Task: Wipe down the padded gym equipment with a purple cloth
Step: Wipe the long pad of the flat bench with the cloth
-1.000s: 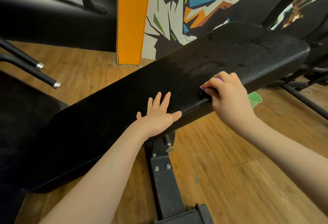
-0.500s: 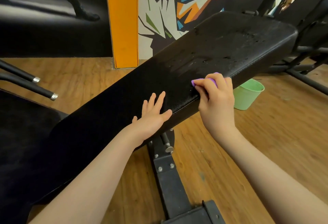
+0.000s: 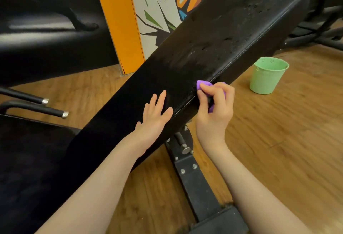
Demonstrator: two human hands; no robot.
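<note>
The wooden floor [image 3: 278,141] runs under everything, and across it slants the long black padded bench [image 3: 213,44], rising from my lower left to the upper right, its far half speckled with wet spots. Behind it a wall carries an orange stripe [image 3: 118,20] beside a jagged painted mural [image 3: 157,2]. A black metal frame [image 3: 194,181] with bolts props the pad from below, between my forearms. At my far left two dark bars with silver end caps [image 3: 55,112] stick out over the floor. A pale green bucket [image 3: 267,78] stands on the floor just beyond the pad's near edge, well apart from my fingers.

My left hand [image 3: 156,117] lies flat on the pad with fingers straight and slightly spread, pressing near the stitched edge. My right hand [image 3: 215,107] is curled round the purple cloth [image 3: 202,84], bunched small in my grip, with its tip touching the pad's seam on the near edge, just beside my left hand.
</note>
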